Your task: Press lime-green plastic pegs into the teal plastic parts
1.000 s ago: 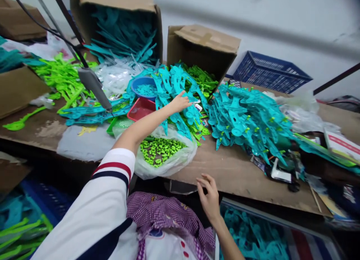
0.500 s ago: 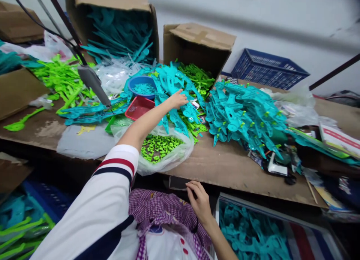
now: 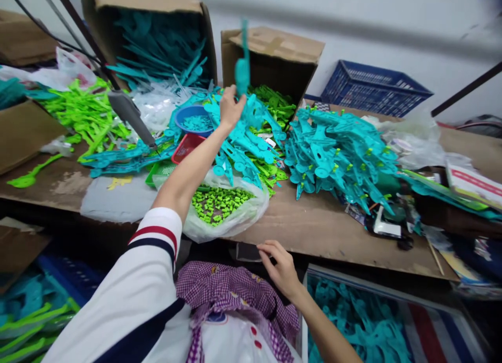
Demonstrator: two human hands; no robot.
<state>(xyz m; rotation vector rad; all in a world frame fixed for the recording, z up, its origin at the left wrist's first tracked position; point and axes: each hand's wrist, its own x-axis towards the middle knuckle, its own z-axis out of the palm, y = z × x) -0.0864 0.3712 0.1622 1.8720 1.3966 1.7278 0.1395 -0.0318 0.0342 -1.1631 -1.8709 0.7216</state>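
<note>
My left hand (image 3: 230, 111) is closed on the lower end of a teal plastic piece (image 3: 242, 74). The piece stands upright, its thin end pointing up, above a heap of similar teal parts (image 3: 235, 143). In front of my apron, by the table's edge, hangs my right hand (image 3: 280, 269); its fingers are loosely bent and apart, with nothing visible in them. Below my left forearm lies a clear plastic bag (image 3: 251, 216) of small green pieces (image 3: 219, 203). A blue bowl (image 3: 181, 114) of teal bits and a red basket (image 3: 183, 147) are partly behind that forearm.
A second teal pile (image 3: 337, 154) with green bits stands to the right. At the back are two cardboard boxes of parts and a blue crate (image 3: 372, 91). A grey electric screwdriver (image 3: 131, 117) hangs at left. A bin of teal parts (image 3: 353, 316) sits below the table.
My left hand has lifted up and back from the teal heap, a teal plastic piece now raised in it. My right hand has barely moved. The view has shifted slightly.
</note>
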